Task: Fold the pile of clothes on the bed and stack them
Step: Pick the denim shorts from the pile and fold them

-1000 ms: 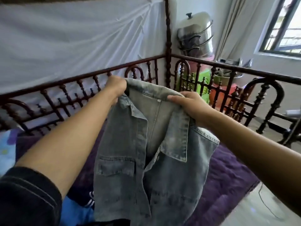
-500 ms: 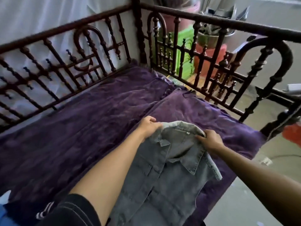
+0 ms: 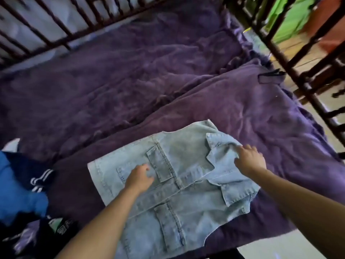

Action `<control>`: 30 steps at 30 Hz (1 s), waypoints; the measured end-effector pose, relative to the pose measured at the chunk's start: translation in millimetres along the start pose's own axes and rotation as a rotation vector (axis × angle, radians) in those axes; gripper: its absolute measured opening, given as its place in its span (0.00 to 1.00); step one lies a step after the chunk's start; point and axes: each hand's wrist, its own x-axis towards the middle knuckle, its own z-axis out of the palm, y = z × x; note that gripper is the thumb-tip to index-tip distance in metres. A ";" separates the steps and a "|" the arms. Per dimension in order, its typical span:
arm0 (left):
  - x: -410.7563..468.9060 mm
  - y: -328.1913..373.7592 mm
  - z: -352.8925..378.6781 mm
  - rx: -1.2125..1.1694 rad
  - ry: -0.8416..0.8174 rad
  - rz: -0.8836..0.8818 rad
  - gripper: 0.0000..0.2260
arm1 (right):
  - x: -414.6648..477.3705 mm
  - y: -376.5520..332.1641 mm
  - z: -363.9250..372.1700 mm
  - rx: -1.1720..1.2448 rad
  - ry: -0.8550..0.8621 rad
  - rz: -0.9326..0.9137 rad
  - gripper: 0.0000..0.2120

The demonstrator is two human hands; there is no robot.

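The denim vest (image 3: 186,202) lies flat and front side up on the purple blanket (image 3: 130,81) that covers the bed. It is at the near side of the bed, right in front of the person. Its long line runs sideways: the collar (image 3: 218,144) is at the right end and the bottom hem (image 3: 99,176) is at the left end. The row of buttons runs down the middle between the two ends.

The left hand (image 3: 139,177) rests on the front of the vest, just beside the upper chest pocket (image 3: 161,165). Its grip is loose, with the fingers a little bent, and it holds nothing. The right hand (image 3: 250,159) is at the collar, and its fingers touch the bunched cloth there. I cannot tell if that grip pinches the collar or only lies on it.

So each hand is near its own end of the vest, the right by the collar and the left closer to the hem. The collar end looks lumpy, so I think it needs a smooth first. After that, the far side can fold toward the near side along the button line. The right hand is best placed to tidy the collar while the left keeps the cloth from sliding.

More clothes wait at the left edge of the bed: a blue garment (image 3: 16,186) and a dark striped garment (image 3: 40,176). They are well apart from the vest.
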 end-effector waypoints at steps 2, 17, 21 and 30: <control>-3.3 -26.3 22.7 0.100 -0.051 -0.017 0.23 | 17.4 -37.4 0.1 -0.064 0.021 -0.244 0.20; 28.2 -172.8 44.8 -0.007 0.514 -0.242 0.13 | 51.8 -163.1 57.7 -0.160 -0.147 -0.462 0.16; 75.2 -200.2 -5.6 -0.579 0.544 -0.543 0.23 | 101.0 -236.9 38.8 0.109 0.068 -0.351 0.21; 147.2 -217.2 -68.5 -0.679 0.850 -0.337 0.18 | 125.5 -257.2 40.0 0.245 0.226 -0.229 0.11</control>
